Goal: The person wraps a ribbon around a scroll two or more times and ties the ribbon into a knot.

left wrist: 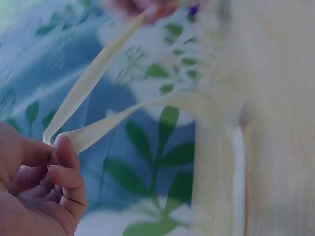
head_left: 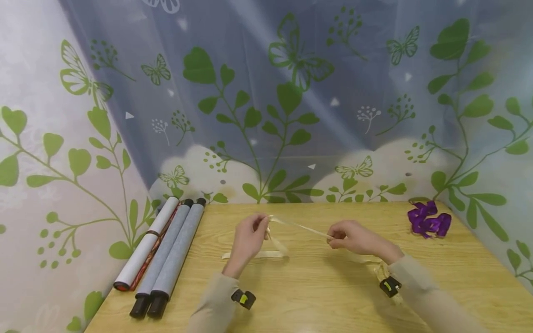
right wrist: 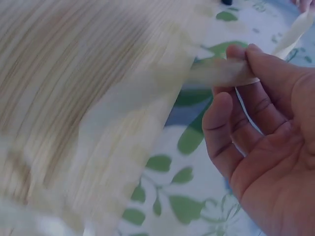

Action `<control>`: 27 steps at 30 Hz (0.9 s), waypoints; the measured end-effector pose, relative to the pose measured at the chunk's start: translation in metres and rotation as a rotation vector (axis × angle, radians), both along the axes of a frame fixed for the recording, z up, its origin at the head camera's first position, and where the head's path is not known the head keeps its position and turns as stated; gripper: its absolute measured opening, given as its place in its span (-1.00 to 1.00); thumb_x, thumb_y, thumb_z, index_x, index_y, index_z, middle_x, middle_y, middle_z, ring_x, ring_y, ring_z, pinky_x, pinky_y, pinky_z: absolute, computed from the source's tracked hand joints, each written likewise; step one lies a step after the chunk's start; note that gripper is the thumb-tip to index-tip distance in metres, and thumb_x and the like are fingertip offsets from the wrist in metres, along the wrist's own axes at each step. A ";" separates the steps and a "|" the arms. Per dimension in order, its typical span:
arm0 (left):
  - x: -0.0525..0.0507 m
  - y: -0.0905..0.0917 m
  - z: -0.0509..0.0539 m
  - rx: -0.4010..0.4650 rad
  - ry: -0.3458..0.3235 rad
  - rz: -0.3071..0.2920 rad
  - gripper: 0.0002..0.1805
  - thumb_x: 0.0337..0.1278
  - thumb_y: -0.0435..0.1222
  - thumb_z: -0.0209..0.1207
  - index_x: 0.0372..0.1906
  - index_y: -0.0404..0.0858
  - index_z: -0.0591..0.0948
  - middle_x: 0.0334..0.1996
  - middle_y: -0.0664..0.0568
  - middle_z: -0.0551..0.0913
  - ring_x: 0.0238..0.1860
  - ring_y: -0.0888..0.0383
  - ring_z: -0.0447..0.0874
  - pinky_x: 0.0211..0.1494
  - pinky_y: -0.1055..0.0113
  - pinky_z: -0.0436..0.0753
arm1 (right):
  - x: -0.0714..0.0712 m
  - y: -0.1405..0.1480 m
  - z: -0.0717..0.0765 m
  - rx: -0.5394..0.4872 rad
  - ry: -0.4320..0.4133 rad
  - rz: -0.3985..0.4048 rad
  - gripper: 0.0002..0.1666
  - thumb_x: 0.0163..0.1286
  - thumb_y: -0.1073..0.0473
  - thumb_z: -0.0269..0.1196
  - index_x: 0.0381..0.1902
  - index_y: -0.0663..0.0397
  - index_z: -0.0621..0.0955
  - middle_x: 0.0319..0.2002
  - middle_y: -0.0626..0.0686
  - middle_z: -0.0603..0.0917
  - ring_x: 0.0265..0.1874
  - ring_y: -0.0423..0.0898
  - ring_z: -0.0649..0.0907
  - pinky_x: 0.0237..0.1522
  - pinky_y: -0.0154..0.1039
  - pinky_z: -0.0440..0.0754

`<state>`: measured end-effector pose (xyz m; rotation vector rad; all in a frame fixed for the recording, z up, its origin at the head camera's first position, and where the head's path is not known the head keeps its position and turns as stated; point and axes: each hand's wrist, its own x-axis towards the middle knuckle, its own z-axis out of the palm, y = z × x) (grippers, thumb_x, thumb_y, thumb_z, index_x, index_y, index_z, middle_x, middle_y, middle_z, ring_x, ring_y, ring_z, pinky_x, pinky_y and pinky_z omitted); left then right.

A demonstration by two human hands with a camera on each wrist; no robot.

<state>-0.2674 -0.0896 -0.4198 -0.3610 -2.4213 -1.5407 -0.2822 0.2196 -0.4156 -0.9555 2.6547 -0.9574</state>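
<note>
A cream ribbon stretches between the two hands above the table. My left hand pinches it between thumb and fingertips; from there a loose length hangs, folds and lies on the wood to the left. In the left wrist view the ribbon bends sharply at the left hand's pinch. With thumb and index finger my right hand grips the other end of the taut stretch. More ribbon trails from it, and the right wrist view shows that tail blurred, running down to the table beside the right hand.
Several long rolls lie at the left of the wooden table: a white roll and two grey rolls, with a red twisted cord between them. A crumpled purple ribbon sits at the back right. Patterned cloth hangs behind.
</note>
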 end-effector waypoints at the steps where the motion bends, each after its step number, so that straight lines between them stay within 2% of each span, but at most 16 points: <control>1: -0.002 -0.007 0.002 0.037 -0.010 0.034 -0.78 0.43 -0.25 0.07 -0.11 -0.30 0.65 -0.45 -0.09 0.65 -0.55 0.22 0.58 -0.53 0.42 0.51 | -0.001 0.006 -0.001 0.009 0.007 -0.002 -0.91 0.40 0.20 0.24 -0.35 0.02 0.61 -0.39 0.03 0.69 -0.46 -0.25 0.54 -0.33 -0.32 0.48; 5: -0.008 -0.032 0.008 0.156 -0.047 0.152 -0.80 0.42 -0.24 0.08 -0.18 -0.29 0.63 -0.36 -0.14 0.64 -0.55 0.20 0.59 -0.58 0.45 0.38 | -0.004 0.025 0.000 0.045 0.035 -0.024 -0.92 0.40 0.19 0.24 -0.34 0.01 0.62 -0.39 -0.01 0.69 -0.46 -0.30 0.54 -0.35 -0.33 0.49; 8: -0.011 -0.049 0.010 0.214 -0.046 0.215 -0.79 0.42 -0.25 0.07 -0.19 -0.31 0.61 -0.36 -0.13 0.60 -0.58 0.22 0.56 -0.56 0.46 0.36 | -0.005 0.038 0.001 0.060 0.042 -0.046 -0.94 0.38 0.21 0.25 -0.33 0.01 0.63 -0.39 -0.03 0.70 -0.46 -0.30 0.56 -0.37 -0.33 0.51; 13: -0.015 -0.077 0.004 0.275 -0.006 0.312 -0.75 0.48 -0.27 -0.01 -0.15 -0.41 0.54 -0.29 -0.23 0.60 -0.64 0.27 0.53 -0.56 0.46 0.39 | -0.005 0.057 0.002 0.091 0.051 -0.073 -0.96 0.35 0.25 0.28 -0.33 0.08 0.65 -0.41 -0.04 0.69 -0.47 -0.34 0.54 -0.38 -0.33 0.52; 17: -0.014 -0.095 0.000 0.358 -0.062 0.351 -0.72 0.56 -0.18 -0.17 -0.07 -0.32 0.42 -0.16 -0.24 0.62 -0.59 0.29 0.59 -0.53 0.44 0.45 | -0.004 0.072 0.003 0.129 0.055 -0.098 -0.95 0.31 0.28 0.30 -0.32 0.17 0.64 -0.46 -0.10 0.62 -0.51 -0.33 0.47 -0.41 -0.33 0.47; 20: -0.013 -0.106 0.001 0.479 -0.079 0.347 -0.73 0.57 -0.13 -0.26 -0.04 -0.25 0.31 -0.15 -0.23 0.58 -0.47 0.22 0.67 -0.45 0.40 0.57 | -0.003 0.084 0.004 0.154 0.051 -0.143 -0.97 0.30 0.32 0.28 -0.30 0.18 0.63 -0.45 -0.07 0.61 -0.50 -0.27 0.47 -0.41 -0.30 0.45; 23: -0.013 -0.115 0.005 0.610 -0.025 0.377 -0.74 0.56 -0.12 -0.29 -0.05 -0.24 0.28 -0.21 -0.17 0.56 -0.38 0.17 0.70 -0.36 0.37 0.64 | -0.004 0.098 0.005 0.181 0.088 -0.214 -0.93 0.28 0.34 0.28 -0.27 0.21 0.65 -0.38 0.00 0.68 -0.43 -0.19 0.58 -0.37 -0.22 0.55; 27: -0.012 -0.124 0.006 0.755 0.084 0.485 -0.75 0.55 -0.14 -0.26 -0.09 -0.24 0.31 -0.33 -0.08 0.53 -0.45 0.18 0.64 -0.39 0.39 0.63 | -0.005 0.115 0.004 0.218 0.173 -0.320 -0.92 0.27 0.35 0.28 -0.27 0.24 0.67 -0.40 0.03 0.71 -0.40 -0.09 0.65 -0.35 -0.08 0.61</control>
